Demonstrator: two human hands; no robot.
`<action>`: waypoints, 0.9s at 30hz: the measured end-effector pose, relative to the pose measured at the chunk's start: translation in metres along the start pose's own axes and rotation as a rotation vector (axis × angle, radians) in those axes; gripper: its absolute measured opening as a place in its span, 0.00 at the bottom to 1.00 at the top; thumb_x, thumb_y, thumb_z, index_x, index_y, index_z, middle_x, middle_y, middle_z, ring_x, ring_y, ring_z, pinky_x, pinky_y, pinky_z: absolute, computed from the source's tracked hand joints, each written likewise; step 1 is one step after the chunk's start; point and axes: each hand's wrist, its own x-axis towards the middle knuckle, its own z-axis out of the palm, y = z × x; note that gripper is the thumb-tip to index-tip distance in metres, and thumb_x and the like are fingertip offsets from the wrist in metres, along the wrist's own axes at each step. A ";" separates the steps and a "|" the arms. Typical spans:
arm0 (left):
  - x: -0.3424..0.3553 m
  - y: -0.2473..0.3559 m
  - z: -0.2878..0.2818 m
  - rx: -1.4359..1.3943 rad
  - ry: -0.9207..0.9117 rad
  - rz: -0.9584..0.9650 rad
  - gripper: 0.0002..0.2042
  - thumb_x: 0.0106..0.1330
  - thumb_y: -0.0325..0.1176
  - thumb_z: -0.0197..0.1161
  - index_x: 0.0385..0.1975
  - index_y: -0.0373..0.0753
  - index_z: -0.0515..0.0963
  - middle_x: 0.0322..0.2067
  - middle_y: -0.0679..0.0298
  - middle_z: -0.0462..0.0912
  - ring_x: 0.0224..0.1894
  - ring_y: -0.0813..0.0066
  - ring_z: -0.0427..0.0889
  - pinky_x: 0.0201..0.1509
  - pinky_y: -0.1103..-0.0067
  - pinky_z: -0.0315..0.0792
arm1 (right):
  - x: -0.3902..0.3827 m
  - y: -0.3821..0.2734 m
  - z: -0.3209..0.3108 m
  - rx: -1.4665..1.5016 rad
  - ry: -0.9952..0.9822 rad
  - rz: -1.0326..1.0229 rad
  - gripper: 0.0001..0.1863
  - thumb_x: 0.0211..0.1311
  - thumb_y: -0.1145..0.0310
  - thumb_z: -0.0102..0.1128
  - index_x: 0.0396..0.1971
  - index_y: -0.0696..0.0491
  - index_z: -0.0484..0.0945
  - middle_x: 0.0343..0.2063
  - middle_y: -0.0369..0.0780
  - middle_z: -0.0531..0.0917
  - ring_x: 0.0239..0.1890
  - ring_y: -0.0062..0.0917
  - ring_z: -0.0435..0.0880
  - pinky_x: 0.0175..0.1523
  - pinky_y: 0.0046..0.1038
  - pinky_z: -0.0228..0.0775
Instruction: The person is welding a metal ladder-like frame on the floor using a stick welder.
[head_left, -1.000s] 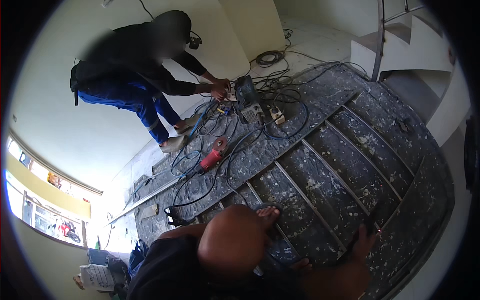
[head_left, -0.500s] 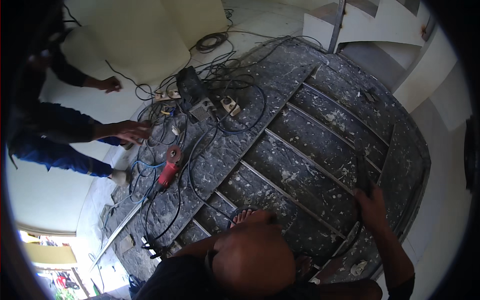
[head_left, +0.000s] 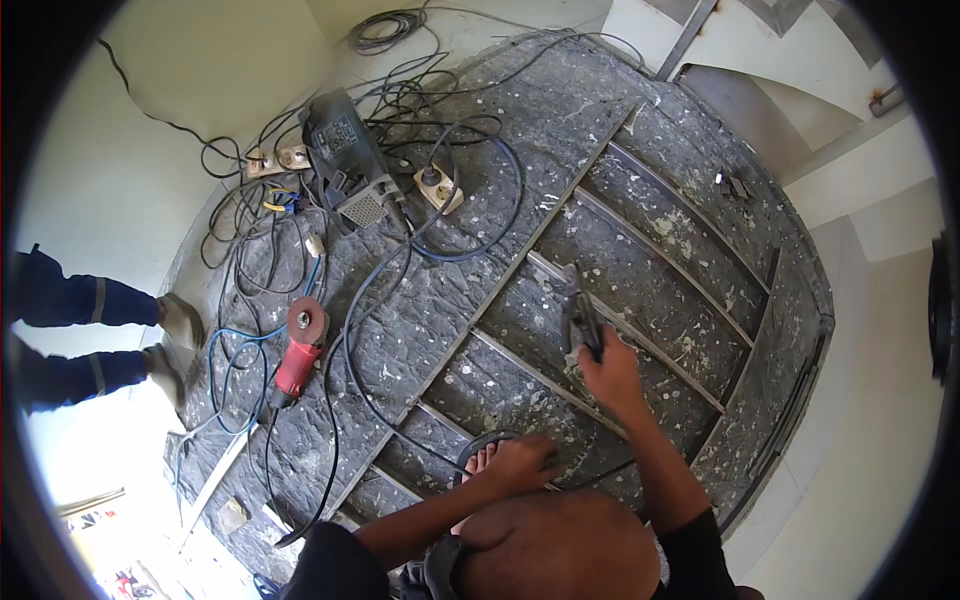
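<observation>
Over middle of 1 frame [head_left: 540, 238]: 1 black tool [head_left: 580, 320], clamped in fingers of R hand [head_left: 613, 375]. Just now it's come in from frame's R side, so work's prob. mid-frame. L hand [head_left: 525, 465] near sandal [head_left: 487, 438]: fingers curled, can't tell if gripping. On mat [head_left: 560, 105], L part: 1 grinder [head_left: 297, 367]; far-L edge: 1 welder [head_left: 340, 135]; by L edge: 2 co-worker legs [head_left: 85, 300].

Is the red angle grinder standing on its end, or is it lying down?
Lying down: the red angle grinder rests lengthwise on the grey, paint-spotted floor, its round reddish-brown disc facing upward.
</observation>
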 end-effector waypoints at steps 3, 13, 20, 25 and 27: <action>-0.025 -0.007 -0.003 0.243 0.061 0.067 0.15 0.55 0.46 0.67 0.25 0.39 0.78 0.25 0.57 0.78 0.29 0.56 0.79 0.34 0.64 0.72 | 0.021 0.005 0.033 -0.003 0.040 -0.031 0.14 0.57 0.65 0.60 0.36 0.58 0.69 0.17 0.51 0.79 0.24 0.50 0.81 0.27 0.44 0.70; -0.014 -0.037 -0.009 0.204 0.192 0.128 0.15 0.52 0.44 0.70 0.18 0.41 0.74 0.21 0.62 0.74 0.24 0.63 0.77 0.26 0.70 0.72 | 0.046 0.014 0.067 -0.101 0.045 -0.019 0.15 0.55 0.67 0.61 0.36 0.58 0.67 0.17 0.53 0.78 0.23 0.52 0.80 0.25 0.46 0.70; -0.007 -0.036 -0.011 0.268 0.192 0.121 0.16 0.52 0.45 0.70 0.16 0.42 0.72 0.19 0.64 0.72 0.22 0.65 0.77 0.23 0.72 0.72 | 0.048 0.014 0.074 -0.088 0.033 0.026 0.15 0.54 0.68 0.61 0.36 0.58 0.66 0.17 0.54 0.78 0.23 0.53 0.79 0.25 0.48 0.69; -0.006 -0.036 -0.012 0.248 0.203 0.078 0.17 0.53 0.45 0.70 0.16 0.42 0.72 0.18 0.65 0.72 0.22 0.66 0.77 0.23 0.72 0.72 | 0.049 0.014 0.078 -0.088 0.045 -0.023 0.15 0.54 0.69 0.61 0.37 0.57 0.66 0.17 0.54 0.78 0.24 0.54 0.79 0.26 0.48 0.69; -0.006 -0.037 -0.012 0.244 0.195 0.063 0.17 0.53 0.45 0.69 0.16 0.42 0.72 0.18 0.65 0.73 0.22 0.66 0.77 0.23 0.72 0.72 | 0.050 0.015 0.078 -0.079 0.052 -0.023 0.15 0.54 0.69 0.61 0.37 0.58 0.66 0.17 0.54 0.78 0.24 0.54 0.79 0.26 0.48 0.69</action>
